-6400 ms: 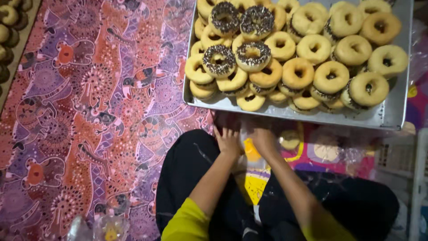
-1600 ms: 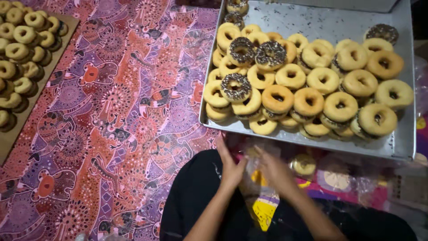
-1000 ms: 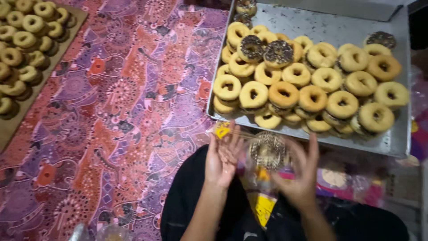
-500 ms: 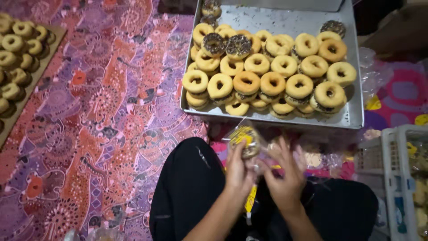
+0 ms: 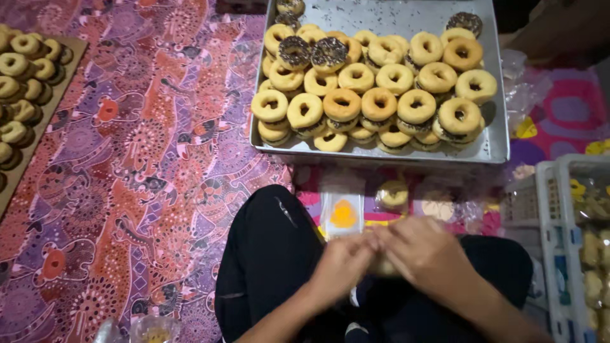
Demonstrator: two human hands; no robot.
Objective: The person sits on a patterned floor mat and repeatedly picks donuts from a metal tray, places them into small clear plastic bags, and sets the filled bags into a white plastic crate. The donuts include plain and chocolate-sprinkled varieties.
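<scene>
Head view, taken left to right: at nine o'clock a brown board (image 5: 44, 121) carries rows of plain doughnuts on the patterned cloth (image 5: 146, 165). Low in the middle, over the black trousers (image 5: 267, 254), the left hand (image 5: 340, 263) and right hand (image 5: 422, 254) meet at about six o'clock, fingers curled narrow around a pale doughnut (image 5: 383, 267) that shows only as a blur between them; whether each hand truly grips it or only steadies it I cannot tell. Just above the hands, near the centre, lies a clear bag (image 5: 343, 213) with a yellow mark, and beside it a bagged doughnut (image 5: 394, 194). At twelve o'clock a metal tray (image 5: 495, 136) holds stacked doughnuts, a few topped with chocolate sprinkles. At three o'clock stands a white crate (image 5: 553, 216) of wrapped pieces. The doughnut in hand looks light, soft and easily dented, likely a little greasy, so it is best held by its outer rim with spread fingertips rather than pinched, and the thin film around it looks slippery and crinkly.
</scene>
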